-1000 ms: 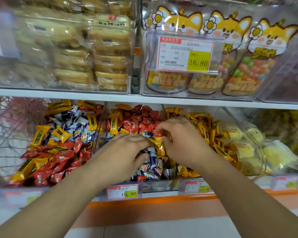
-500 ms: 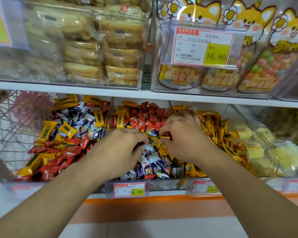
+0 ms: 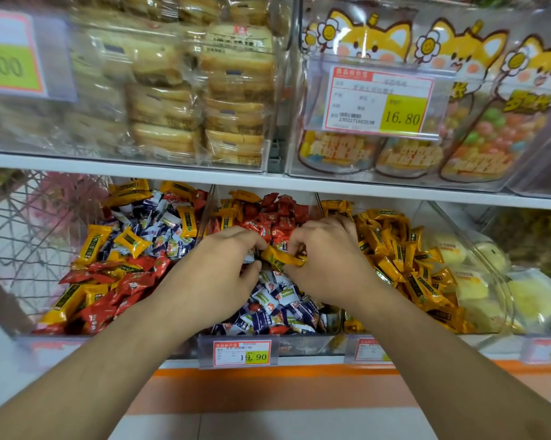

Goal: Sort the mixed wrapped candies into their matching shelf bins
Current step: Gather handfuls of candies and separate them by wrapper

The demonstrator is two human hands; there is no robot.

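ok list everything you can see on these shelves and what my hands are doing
left bin: one, clear; yellow, red and blue-white candies mixed.
middle bin: one, clear; red, blue-white, some yellow.
right bin: one, clear; yellow candies.
yellow candy: one, between both hands.
price tag: one, 19.90, middle bin front.
pastry packs: many, tan, upper shelf left.
fox-print candy bags: three, upper shelf right.
pale yellow packs: several, far right.
left hand: touches the yellow candy.
right hand: pinches it.

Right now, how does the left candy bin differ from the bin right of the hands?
The left bin holds a mix of yellow, red and blue-white wrapped candies; the right bin holds almost only yellow ones. No hand is over the left bin; the right hand rests beside the right bin's pile. Both are clear bins on the same shelf.
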